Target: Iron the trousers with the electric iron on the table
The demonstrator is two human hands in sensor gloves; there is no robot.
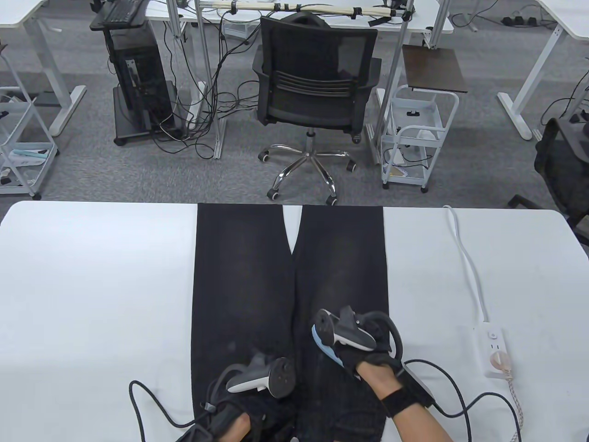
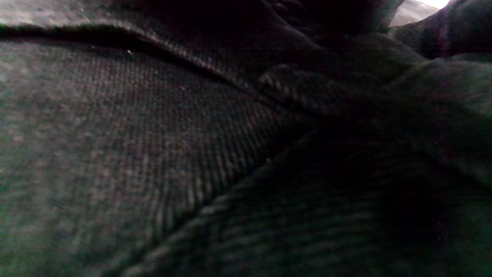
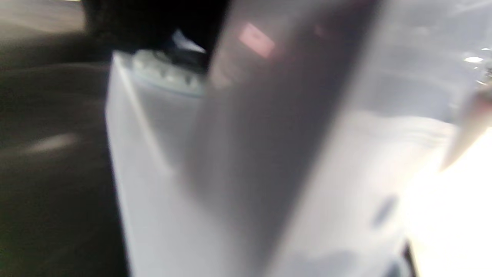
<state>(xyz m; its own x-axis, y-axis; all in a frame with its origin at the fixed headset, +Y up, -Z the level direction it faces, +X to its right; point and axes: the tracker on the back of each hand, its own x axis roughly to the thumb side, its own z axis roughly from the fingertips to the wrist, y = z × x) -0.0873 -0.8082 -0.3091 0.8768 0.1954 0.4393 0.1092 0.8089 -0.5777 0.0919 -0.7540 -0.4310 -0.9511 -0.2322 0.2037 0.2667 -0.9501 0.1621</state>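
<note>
Dark twill fills the left wrist view, so close that only weave and a raised seam show; that camera sits almost on the trousers (image 1: 257, 281). On the table view the left hand (image 1: 244, 414) rests on the waist end of the trousers, just left of the centre seam. It appears to pin the cloth so it will not creep under the iron, though how its fingers lie I cannot tell, since the tracker and cuff cover them.

Just right of that seam, on the right leg near the waist, the right hand (image 1: 368, 357) grips the electric iron (image 1: 324, 343). A pale blue and white edge of it shows beneath the glove, and its body is a blurred white mass in the right wrist view. The fingers seem wrapped round the handle, judging by the fist-like pose; the grip itself is hidden.

The trousers lie flat along the middle of the white tabletop (image 1: 92, 285), legs pointing away and hems at the far edge, which leaves a long straight run for strokes. Right of the trousers a white power strip (image 1: 492, 352) lies within cord reach of the iron.
</note>
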